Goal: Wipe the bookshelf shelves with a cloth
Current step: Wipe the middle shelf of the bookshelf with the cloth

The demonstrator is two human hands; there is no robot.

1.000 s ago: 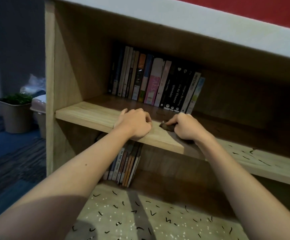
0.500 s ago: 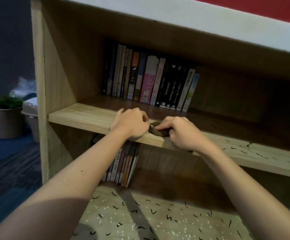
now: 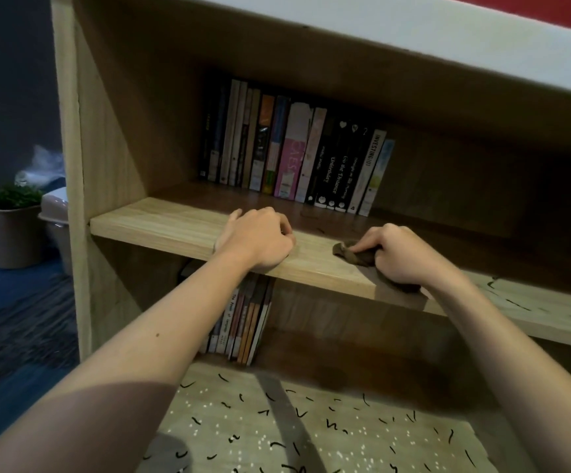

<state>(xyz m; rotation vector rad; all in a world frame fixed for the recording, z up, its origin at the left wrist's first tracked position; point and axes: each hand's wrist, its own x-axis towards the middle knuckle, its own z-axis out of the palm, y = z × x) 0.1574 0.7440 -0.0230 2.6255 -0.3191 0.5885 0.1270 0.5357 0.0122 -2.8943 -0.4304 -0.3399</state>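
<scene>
- Head view, surface: a middle shelf (image 3: 161, 223) of pale wood grain runs across a bookshelf (image 3: 72, 165) of the same wood. Its front part is lit and its back part lies in deep shadow.
- Room: a white top board (image 3: 413, 32) caps the unit, with a red wall (image 3: 533, 8) above it. Dark blue carpet (image 3: 10, 319) covers the floor on the left.
- The bottom board (image 3: 311, 421) is speckled with white dots and short black marks. Similar black marks show on the middle shelf far to the right.
- The cloth (image 3: 352, 254), small and brown, lies bunched on the middle shelf near its front edge, well right of centre.
- The right grip (image 3: 400, 254) has its fingers curled round the cloth and holds it down on the wood.
- The left grip (image 3: 256, 238) rests on the shelf's front edge, fingers curled under and holding nothing. It sits apart from the cloth.
- A row of upright books (image 3: 297, 155) stands at the back of the middle shelf, behind both hands, the rightmost few leaning.
- A shorter lower row of books (image 3: 243, 322) stands beneath the shelf, partly hidden by the left forearm.
- Left of the unit stand a potted plant (image 3: 7, 227) and a lidded bin (image 3: 55, 213), the bin partly hidden by the side panel.
</scene>
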